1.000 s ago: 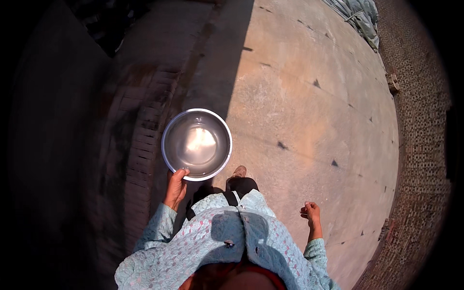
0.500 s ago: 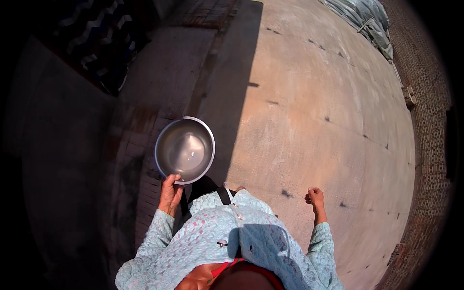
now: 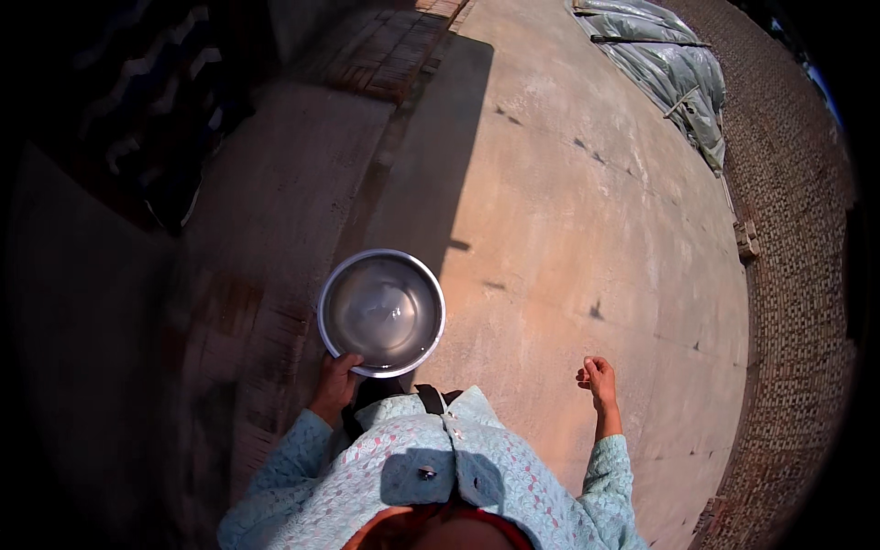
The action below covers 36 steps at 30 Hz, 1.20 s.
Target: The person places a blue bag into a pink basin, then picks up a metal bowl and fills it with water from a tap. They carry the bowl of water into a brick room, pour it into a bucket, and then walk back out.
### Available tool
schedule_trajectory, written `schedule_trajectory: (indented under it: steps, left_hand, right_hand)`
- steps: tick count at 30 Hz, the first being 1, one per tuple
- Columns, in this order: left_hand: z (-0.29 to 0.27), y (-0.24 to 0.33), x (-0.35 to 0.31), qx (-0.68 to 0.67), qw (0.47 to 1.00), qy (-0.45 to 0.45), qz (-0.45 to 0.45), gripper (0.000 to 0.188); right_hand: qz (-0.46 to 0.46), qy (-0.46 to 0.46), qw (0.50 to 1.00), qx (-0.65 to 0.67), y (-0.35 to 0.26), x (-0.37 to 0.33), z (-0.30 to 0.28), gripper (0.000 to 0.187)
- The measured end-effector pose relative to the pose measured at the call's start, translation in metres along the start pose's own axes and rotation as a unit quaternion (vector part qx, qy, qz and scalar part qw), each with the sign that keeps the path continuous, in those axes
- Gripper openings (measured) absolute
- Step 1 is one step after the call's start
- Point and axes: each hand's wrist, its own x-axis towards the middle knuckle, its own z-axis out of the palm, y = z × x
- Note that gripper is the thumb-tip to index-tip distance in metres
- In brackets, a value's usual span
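A round steel basin (image 3: 383, 312) hangs in front of me on the left, its open top facing up. My left hand (image 3: 335, 380) grips its near left rim, thumb over the edge and fingers hidden below. Light glints off the bottom; whether a little water lies in it I cannot tell. Out to the right, away from my body, my right hand (image 3: 598, 378) is held over the sunlit ground with fingers loosely curled and nothing visible in them.
Sunlit concrete ground (image 3: 550, 229) stretches ahead, with a dark shadow along its left. Brick paving (image 3: 394, 55) and a dark zigzag-patterned curtain (image 3: 156, 101) lie left. Grey plastic sheeting (image 3: 660, 69) covers something at the far right, beside a brick wall (image 3: 793, 229).
The ground, curtain and sheeting have shifted down in view as I move forward. The basin sits a little further right and lower, and my left hand has passed into shade.
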Motion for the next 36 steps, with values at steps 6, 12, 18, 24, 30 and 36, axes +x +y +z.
schedule_trajectory:
  steps: [6, 12, 18, 24, 30, 36]
  left_hand:
    - [0.045, 0.030, 0.122, 0.022, 1.000, 0.015, 0.007, 0.025]
    - [0.107, 0.053, 0.225, 0.005, 0.998, 0.013, 0.053, 0.027]
    - [0.187, 0.086, 0.301, -0.015, 0.995, 0.060, 0.081, 0.031]
    - [0.232, 0.093, 0.394, -0.006, 0.996, 0.087, 0.032, 0.034]
    - [0.280, 0.102, 0.509, 0.147, 0.985, 0.006, 0.089, 0.027]
    - [0.362, 0.140, 0.624, 0.143, 0.990, -0.002, 0.012, 0.025]
  right_hand:
    - [0.200, 0.074, 0.974, 0.079, 0.056, 0.025, 0.004, 0.022]
    - [0.303, 0.078, 0.944, 0.108, 0.073, 0.138, 0.021, 0.027]
    - [0.201, 0.035, 0.975, 0.088, -0.049, 0.326, 0.046, 0.025]
    - [0.012, -0.047, 0.999, -0.006, -0.252, 0.470, 0.109, 0.033]
    - [-0.158, -0.098, 0.983, 0.007, -0.456, 0.556, 0.174, 0.033]
    - [-0.083, -0.041, 0.995, 0.027, -0.491, 0.630, 0.141, 0.033]
